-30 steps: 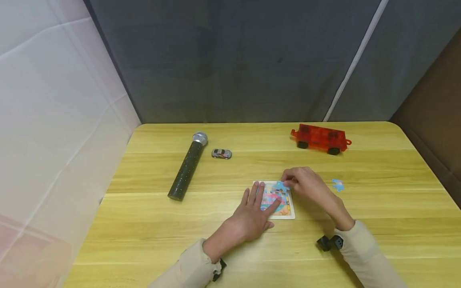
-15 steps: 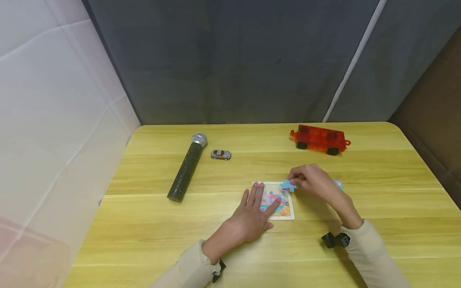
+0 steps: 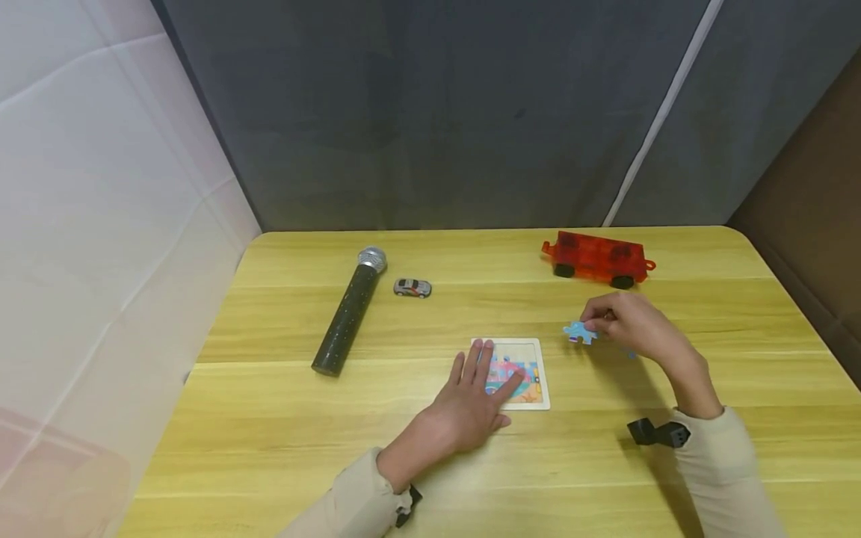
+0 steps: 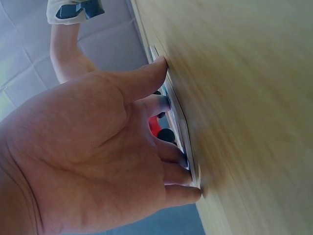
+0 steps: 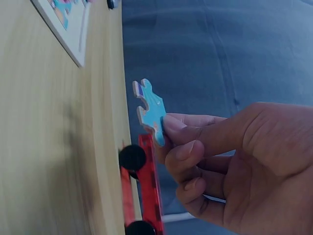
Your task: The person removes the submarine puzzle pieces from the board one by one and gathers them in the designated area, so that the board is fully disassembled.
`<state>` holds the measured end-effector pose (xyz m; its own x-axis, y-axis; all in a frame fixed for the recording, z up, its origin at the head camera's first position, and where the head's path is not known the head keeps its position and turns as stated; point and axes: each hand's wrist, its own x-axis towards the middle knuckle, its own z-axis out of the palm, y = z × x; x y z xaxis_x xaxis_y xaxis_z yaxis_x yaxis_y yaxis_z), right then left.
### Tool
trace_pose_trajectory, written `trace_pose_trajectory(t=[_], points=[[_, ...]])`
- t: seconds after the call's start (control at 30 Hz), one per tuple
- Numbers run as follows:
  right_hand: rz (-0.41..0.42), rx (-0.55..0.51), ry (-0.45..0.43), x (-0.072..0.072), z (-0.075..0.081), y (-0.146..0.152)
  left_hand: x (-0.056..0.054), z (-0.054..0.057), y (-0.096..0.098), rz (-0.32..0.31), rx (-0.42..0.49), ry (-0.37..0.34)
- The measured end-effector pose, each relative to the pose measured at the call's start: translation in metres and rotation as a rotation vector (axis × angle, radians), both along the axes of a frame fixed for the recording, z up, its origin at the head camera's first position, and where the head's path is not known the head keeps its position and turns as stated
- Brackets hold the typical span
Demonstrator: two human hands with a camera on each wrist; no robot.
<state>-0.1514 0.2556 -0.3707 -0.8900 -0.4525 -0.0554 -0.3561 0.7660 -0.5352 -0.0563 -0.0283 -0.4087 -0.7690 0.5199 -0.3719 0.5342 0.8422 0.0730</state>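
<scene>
Right hand [image 3: 635, 327] pinches a blue jigsaw piece [image 3: 578, 332] right of the puzzle tray [image 3: 526, 352], on which the left hand [image 3: 466, 407] rests, fingers spread, apparently steadying it.

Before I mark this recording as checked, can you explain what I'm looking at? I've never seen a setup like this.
There is no machine here: a person works with bare hands. The wide picture is taken from the head, looking forward and down; the other two are taken from the left and right wrists, so the scene looks tipped sideways. On the table lie a microphone, a toy car, a red wagon and a partly filled puzzle tray. The left hand rests on the tray. The right hand pinches a blue puzzle piece above the table; a second piece is mostly hidden behind that hand.
</scene>
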Motion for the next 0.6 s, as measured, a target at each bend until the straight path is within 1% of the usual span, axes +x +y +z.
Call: trace_pose_trajectory(t=[0.13,0.33,0.6], points=[[0.0,0.019,0.003,-0.001,0.0,0.008,0.0,0.001,0.0,0.0,0.005,-0.002],[0.012,0.03,0.005,-0.002,-0.003,0.011,0.0,0.001,0.0,0.001,0.008,-0.004],[-0.009,0.044,-0.02,-0.006,-0.011,0.016,0.001,0.001,0.0,-0.003,0.005,0.008]])
